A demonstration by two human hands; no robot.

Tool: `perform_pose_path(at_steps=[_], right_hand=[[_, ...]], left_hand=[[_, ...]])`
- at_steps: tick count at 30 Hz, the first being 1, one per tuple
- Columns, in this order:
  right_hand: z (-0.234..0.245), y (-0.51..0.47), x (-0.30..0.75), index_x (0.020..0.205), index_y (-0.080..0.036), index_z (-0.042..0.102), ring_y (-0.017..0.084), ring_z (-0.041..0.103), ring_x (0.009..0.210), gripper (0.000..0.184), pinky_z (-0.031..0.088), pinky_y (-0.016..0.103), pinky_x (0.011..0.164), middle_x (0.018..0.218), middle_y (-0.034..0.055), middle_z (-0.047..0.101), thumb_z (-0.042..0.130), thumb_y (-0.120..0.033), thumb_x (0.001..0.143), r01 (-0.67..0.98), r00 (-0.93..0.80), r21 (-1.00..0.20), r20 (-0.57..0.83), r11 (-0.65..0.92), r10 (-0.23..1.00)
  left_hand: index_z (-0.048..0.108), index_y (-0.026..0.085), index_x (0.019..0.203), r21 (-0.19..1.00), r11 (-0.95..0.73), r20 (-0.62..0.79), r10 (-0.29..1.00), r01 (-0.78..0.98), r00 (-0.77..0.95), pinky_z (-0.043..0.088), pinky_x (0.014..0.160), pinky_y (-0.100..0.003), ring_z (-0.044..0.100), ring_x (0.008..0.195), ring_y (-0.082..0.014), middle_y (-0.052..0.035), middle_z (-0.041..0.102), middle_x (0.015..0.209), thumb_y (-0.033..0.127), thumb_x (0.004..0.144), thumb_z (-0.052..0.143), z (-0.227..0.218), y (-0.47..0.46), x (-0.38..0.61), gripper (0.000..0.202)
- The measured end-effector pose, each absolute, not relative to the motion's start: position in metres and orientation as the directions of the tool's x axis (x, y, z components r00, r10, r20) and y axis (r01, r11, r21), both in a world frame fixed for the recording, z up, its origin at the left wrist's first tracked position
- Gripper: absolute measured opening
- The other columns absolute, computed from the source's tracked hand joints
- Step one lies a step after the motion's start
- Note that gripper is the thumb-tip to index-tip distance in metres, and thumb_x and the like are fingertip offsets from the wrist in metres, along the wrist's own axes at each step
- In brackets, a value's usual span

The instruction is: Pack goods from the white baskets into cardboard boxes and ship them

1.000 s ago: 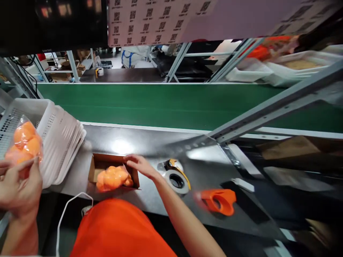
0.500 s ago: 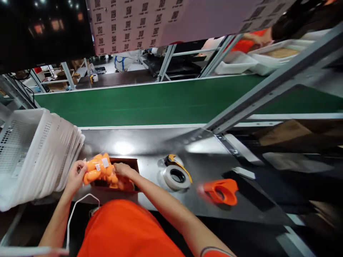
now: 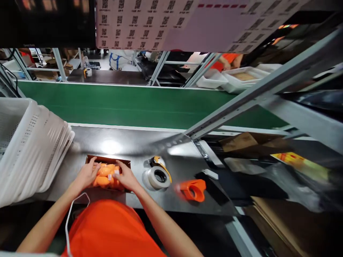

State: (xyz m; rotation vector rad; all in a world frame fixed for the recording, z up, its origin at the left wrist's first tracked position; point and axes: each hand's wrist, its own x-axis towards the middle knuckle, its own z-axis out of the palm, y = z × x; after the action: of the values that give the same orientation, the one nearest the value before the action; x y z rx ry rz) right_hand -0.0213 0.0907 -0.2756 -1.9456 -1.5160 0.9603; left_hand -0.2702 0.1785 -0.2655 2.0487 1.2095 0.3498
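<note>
A low brown cardboard box sits on the metal bench with orange plush-looking items inside, wrapped in clear plastic with small white labels. At the box's left side is my left hand, open, its fingers reaching over the rim and touching the items. My right hand lies over the right side, open, thumb and fingers apart against the wrapped items. Both palms hide parts of the box's ends. What the orange items are exactly cannot be made out.
Nested white plastic baskets stand at the left. Right of the box are a tape roll and an orange tape dispenser. A green conveyor belt runs behind the bench. Flat cardboard lies at the right.
The wrapped orange items went from my left hand, raised at the box's left, down into the box. Both hands now rest over them. The camera view has turned right.
</note>
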Motion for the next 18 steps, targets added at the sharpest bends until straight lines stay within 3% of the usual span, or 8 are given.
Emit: perform_pose_path(at_steps=[2,5,6,8,10,13,15,18], right_hand=[[-0.268,0.085,-0.016,0.141,-0.019,0.068,0.035,0.068,0.128,0.052,0.052,0.052,0.117,0.141,0.0184,0.071,0.065,-0.022,0.09,0.691,0.217,-0.659,-0.203,-0.297,0.955],[-0.259,0.083,-0.017,0.133,-0.015,0.072,0.044,0.058,0.139,0.043,0.044,0.062,0.119,0.149,0.0267,0.063,0.057,-0.015,0.094,0.794,0.283,-0.517,-0.151,-0.32,0.947],[-0.258,0.084,-0.02,0.133,-0.015,0.073,0.046,0.053,0.144,0.043,0.04,0.064,0.122,0.156,0.027,0.058,0.059,-0.015,0.093,0.846,0.247,-0.454,-0.128,-0.278,0.96],[-0.259,0.086,-0.03,0.141,-0.021,0.07,0.045,0.043,0.153,0.05,0.034,0.064,0.127,0.167,0.0214,0.049,0.068,-0.021,0.091,0.924,0.055,-0.37,-0.137,-0.103,0.989],[-0.261,0.09,-0.038,0.154,-0.027,0.06,0.043,0.036,0.159,0.07,0.032,0.065,0.129,0.173,0.0165,0.042,0.08,-0.036,0.087,0.917,-0.147,-0.397,-0.242,0.04,0.959],[-0.265,0.096,-0.034,0.161,-0.029,0.053,0.044,0.035,0.159,0.085,0.042,0.064,0.122,0.175,0.0164,0.04,0.083,-0.052,0.084,0.88,-0.224,-0.474,-0.366,0.026,0.903],[-0.268,0.098,-0.025,0.158,-0.028,0.056,0.042,0.045,0.152,0.073,0.048,0.058,0.118,0.169,0.0167,0.047,0.077,-0.046,0.091,0.895,-0.188,-0.445,-0.346,0.015,0.919],[-0.275,0.101,-0.021,0.159,-0.022,0.053,0.039,0.06,0.136,0.063,0.052,0.051,0.112,0.156,0.0203,0.058,0.066,-0.027,0.098,0.961,-0.066,-0.274,-0.295,-0.018,0.953]], left_hand=[[0.064,0.019,0.143,0.715,-0.368,-0.138,0.759,0.594,0.636,0.054,0.114,-0.04,0.071,0.13,-0.0286,-0.014,0.077,0.137,0.026,0.103,0.044,-0.27,0.189,-0.256,0.045],[0.074,0.019,0.123,0.612,-0.552,-0.232,0.56,0.566,0.796,0.052,0.116,-0.041,0.068,0.13,-0.031,-0.0158,0.074,0.14,0.021,0.093,0.058,-0.282,0.203,-0.236,0.035],[0.072,0.018,0.128,0.569,-0.598,-0.282,0.504,0.565,0.817,0.053,0.114,-0.043,0.068,0.128,-0.0329,-0.017,0.073,0.14,0.023,0.089,0.065,-0.286,0.206,-0.231,0.04],[0.059,0.017,0.149,0.463,-0.672,-0.368,0.447,0.578,0.815,0.054,0.111,-0.05,0.064,0.132,-0.0375,-0.0193,0.067,0.147,0.028,0.082,0.077,-0.294,0.207,-0.222,0.07],[0.044,0.02,0.164,0.343,-0.731,-0.398,0.456,0.59,0.796,0.05,0.115,-0.06,0.055,0.142,-0.0435,-0.0221,0.057,0.158,0.027,0.078,0.082,-0.298,0.205,-0.217,0.094],[0.044,0.018,0.164,0.176,-0.743,-0.39,0.55,0.646,0.738,0.048,0.112,-0.064,0.054,0.139,-0.0478,-0.0268,0.055,0.154,0.022,0.078,0.082,-0.296,0.199,-0.22,0.094],[0.055,0.015,0.155,0.086,-0.716,-0.38,0.619,0.693,0.687,0.051,0.107,-0.063,0.058,0.131,-0.0482,-0.0284,0.058,0.146,0.023,0.074,0.086,-0.293,0.198,-0.225,0.087],[0.062,0.014,0.147,0.04,-0.703,-0.435,0.628,0.71,0.645,0.048,0.108,-0.065,0.056,0.132,-0.0498,-0.0299,0.058,0.144,0.025,0.066,0.091,-0.293,0.199,-0.227,0.087]])
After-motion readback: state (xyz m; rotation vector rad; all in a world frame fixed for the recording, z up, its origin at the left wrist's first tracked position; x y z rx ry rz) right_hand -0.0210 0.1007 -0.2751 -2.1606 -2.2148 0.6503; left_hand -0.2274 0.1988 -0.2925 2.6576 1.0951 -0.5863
